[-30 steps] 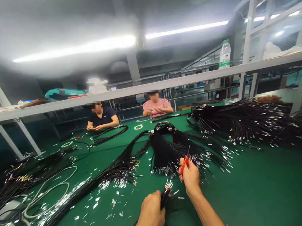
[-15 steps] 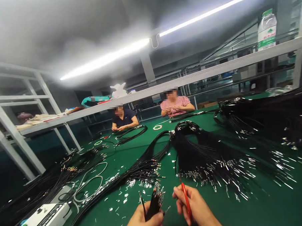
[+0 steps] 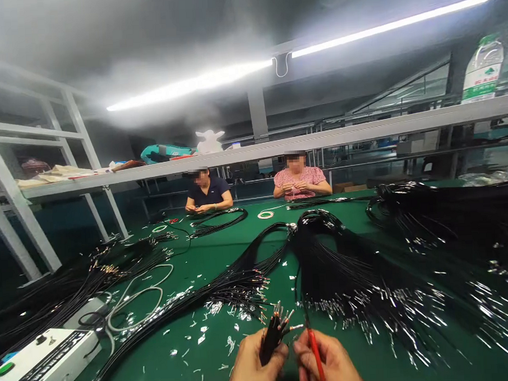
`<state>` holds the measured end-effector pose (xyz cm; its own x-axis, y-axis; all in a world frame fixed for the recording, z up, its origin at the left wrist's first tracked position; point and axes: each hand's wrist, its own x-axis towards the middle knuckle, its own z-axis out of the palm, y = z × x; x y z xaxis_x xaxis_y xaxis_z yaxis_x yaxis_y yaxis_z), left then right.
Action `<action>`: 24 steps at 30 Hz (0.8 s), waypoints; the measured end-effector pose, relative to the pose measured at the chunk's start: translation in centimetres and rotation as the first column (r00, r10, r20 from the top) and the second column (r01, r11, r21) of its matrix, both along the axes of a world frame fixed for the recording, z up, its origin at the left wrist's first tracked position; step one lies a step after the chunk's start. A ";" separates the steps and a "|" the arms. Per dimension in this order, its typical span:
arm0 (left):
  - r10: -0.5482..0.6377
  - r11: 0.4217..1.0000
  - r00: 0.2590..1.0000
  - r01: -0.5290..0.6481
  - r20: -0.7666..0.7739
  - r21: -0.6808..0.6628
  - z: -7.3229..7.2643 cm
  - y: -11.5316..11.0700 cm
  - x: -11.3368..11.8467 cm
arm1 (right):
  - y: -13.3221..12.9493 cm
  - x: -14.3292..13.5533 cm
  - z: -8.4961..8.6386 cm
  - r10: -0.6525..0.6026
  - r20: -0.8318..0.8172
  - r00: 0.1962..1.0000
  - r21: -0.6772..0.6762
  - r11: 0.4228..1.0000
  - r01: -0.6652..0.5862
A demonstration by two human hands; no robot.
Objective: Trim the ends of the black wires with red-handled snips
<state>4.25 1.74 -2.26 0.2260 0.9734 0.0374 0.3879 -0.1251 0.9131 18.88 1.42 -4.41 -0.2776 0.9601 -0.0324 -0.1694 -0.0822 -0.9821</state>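
Observation:
My left hand (image 3: 251,366) grips a small bunch of black wires (image 3: 272,334) whose metal-tipped ends point up. Close beside it, my right hand (image 3: 332,363) holds red-handled scissors (image 3: 315,349), blade end near the wire tips. Both hands sit at the bottom edge of the view over the green table (image 3: 206,254). Just beyond them lies a large fan of black wires (image 3: 345,265) with shiny terminals, and a long bundle (image 3: 224,290) runs off to the left.
A white control box (image 3: 42,362) with a green button sits at the near left, with grey cable loops (image 3: 132,297) by it. Metal scraps (image 3: 201,333) litter the cloth. Two people (image 3: 207,192) (image 3: 299,180) work at the far side under a shelf rail (image 3: 277,147). More wire heaps (image 3: 457,209) lie right.
The view swung left and the control box came into sight. My right hand drew back from the big wire fan and now meets my left hand, scissors close to the held wire tips.

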 end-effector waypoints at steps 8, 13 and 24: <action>-0.104 0.993 0.990 0.109 0.091 -0.050 0.1 -0.3 -0.1 | 0.3 0.1 0.0 -0.098 -0.077 0.992 -0.127 0.988 0.088; -0.022 0.994 0.980 0.042 0.199 -0.098 0.0 -0.3 -0.1 | -0.1 0.1 -0.3 -0.005 -0.030 1.000 -0.011 1.000 0.005; -0.022 0.897 0.870 0.235 0.493 -0.374 0.8 -0.8 -0.5 | -1.1 -0.4 0.7 -0.129 0.110 0.986 0.128 0.985 0.115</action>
<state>3.71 0.95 -1.46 0.4091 0.8848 -0.2231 -0.0886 0.2819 0.9553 18.46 0.36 -3.70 -0.1593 0.9854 0.0601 -0.0542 0.0521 -0.9972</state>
